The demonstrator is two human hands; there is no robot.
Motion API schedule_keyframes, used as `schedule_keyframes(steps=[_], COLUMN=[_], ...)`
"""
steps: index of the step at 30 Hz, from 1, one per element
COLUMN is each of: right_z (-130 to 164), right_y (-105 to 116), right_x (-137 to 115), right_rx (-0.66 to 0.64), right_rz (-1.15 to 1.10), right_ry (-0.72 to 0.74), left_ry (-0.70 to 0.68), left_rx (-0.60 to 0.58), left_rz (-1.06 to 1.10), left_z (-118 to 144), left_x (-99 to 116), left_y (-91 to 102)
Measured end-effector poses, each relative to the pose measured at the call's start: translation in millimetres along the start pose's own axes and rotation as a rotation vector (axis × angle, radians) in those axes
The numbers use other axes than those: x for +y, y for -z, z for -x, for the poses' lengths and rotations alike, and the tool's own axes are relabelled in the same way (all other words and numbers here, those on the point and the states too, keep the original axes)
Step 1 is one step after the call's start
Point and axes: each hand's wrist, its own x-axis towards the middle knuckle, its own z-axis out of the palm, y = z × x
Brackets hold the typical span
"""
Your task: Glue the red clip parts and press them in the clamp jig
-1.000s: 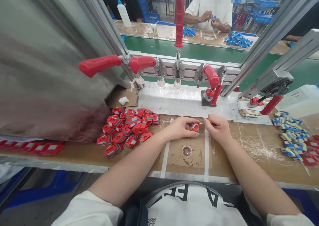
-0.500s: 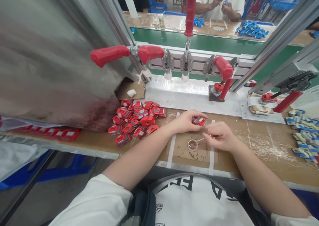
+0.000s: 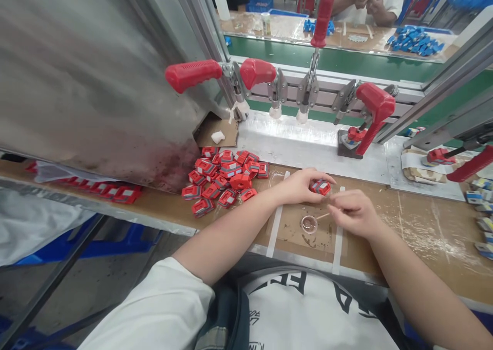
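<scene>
**Glue stick over dish, red part pinched: drip and slip risks**

Left hand (image 3: 298, 186) pinches a small red part (image 3: 320, 187) between thumb and fingers, held just above the brown bench (image 3: 408, 226), near centre. Right hand (image 3: 352, 212) is closed narrow on a thin stick (image 3: 322, 216), whose tip reaches left to a small round dish (image 3: 309, 223) on the taped patch.

Risks, as a judgement:
- The stick may pick up too much from the dish and drip on the bench or smear the part's outer face.
- The part is small and the pinch shallow, so it could twist or drop.
- The left forearm lies close to the pile of red parts (image 3: 225, 180) at left and could knock some off the near edge.
- The dish looks light and could tip under the stick.

Toggle clamps (image 3: 370, 113) stand far, well apart from both hands.
</scene>
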Motion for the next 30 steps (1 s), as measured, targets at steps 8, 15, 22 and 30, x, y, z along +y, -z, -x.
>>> schedule_keyframes(steps=[8, 15, 22, 30], right_z=[-1.6, -5.9, -6.3, -3.9], right_y=[15.1, 10.3, 13.5, 18.5], right_x=[14.9, 15.4, 13.1, 14.6], right_rx=[0.423, 0.353, 0.340, 0.375], right_rz=[0.053, 0.068, 0.082, 0.224], right_ry=[-0.206, -0.202, -0.222, -0.236], left_ry=[-0.039, -0.052, -0.039, -0.005], left_rx=[-0.015, 0.001, -0.002, 0.001], left_rz=[-0.061, -0.067, -0.070, -0.079], left_z=[-0.6, -0.4, -0.5, 0.0], left_x=[-4.4, -3.9, -2.5, 0.1], left_y=[0.0, -0.9, -0.6, -0.5])
